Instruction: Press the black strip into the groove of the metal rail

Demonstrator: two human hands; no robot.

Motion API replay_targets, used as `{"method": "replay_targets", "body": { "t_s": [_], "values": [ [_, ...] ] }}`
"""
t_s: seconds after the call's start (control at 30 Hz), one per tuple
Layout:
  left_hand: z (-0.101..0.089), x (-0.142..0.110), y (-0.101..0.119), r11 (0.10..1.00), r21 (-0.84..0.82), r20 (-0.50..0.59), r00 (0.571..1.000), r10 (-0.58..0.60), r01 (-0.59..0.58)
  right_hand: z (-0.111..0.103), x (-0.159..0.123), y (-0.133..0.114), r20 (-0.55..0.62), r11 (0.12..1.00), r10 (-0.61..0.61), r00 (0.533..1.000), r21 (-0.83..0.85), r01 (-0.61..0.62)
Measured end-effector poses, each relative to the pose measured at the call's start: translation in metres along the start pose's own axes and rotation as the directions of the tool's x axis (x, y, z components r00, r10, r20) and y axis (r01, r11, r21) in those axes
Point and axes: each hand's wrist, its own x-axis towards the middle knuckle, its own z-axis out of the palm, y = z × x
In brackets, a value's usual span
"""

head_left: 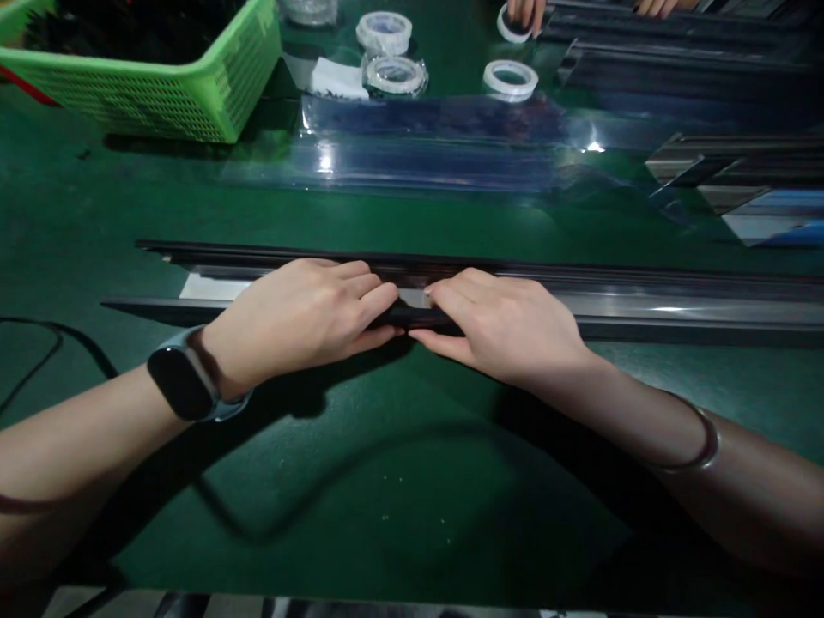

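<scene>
A long dark metal profile lies across the green table, with a shiny silvery channel along its inside. Toward its left end a white strip shows in the channel. My left hand grips the near edge of the profile, thumb below and fingers over the top. Close beside it, my right hand pinches the same edge in the same way, its fingertips reaching into the channel. The two thumbs almost meet. Whatever lies under the fingers is hidden.
A green basket with dark pieces stands at the back left. Rolls of tape and clear plastic film lie beyond the profile. More dark profiles are at the back right, where another person's hand touches a tape roll. A cable lies left.
</scene>
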Motion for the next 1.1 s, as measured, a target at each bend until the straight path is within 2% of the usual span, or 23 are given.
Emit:
{"method": "replay_targets", "body": {
  "t_s": [0.2,0.6,0.83,0.97,1.1],
  "values": [
    [0.0,0.0,-0.001,0.998,-0.059,-0.002,1.0,0.011,-0.011,-0.001,0.0,0.0,0.003,1.0,-0.004,1.0,-0.006,0.004],
    [-0.009,0.003,0.003,0.999,-0.053,0.012,1.0,0.0,0.001,-0.007,0.0,0.001,-0.022,1.0,-0.016,1.0,-0.005,0.015],
    [-0.012,0.002,0.004,0.996,-0.083,0.009,1.0,-0.009,0.01,-0.011,0.0,-0.002,-0.03,0.999,0.021,0.999,0.038,-0.02],
    [-0.014,0.002,0.005,0.996,-0.086,0.031,0.999,-0.026,0.029,-0.016,0.0,-0.002,0.019,0.992,0.075,0.997,0.096,-0.076],
    [-0.014,0.003,0.006,0.991,-0.133,0.025,1.0,-0.015,0.019,-0.025,0.0,-0.001,0.046,0.944,0.155,0.987,0.288,-0.162]
  ]
}}
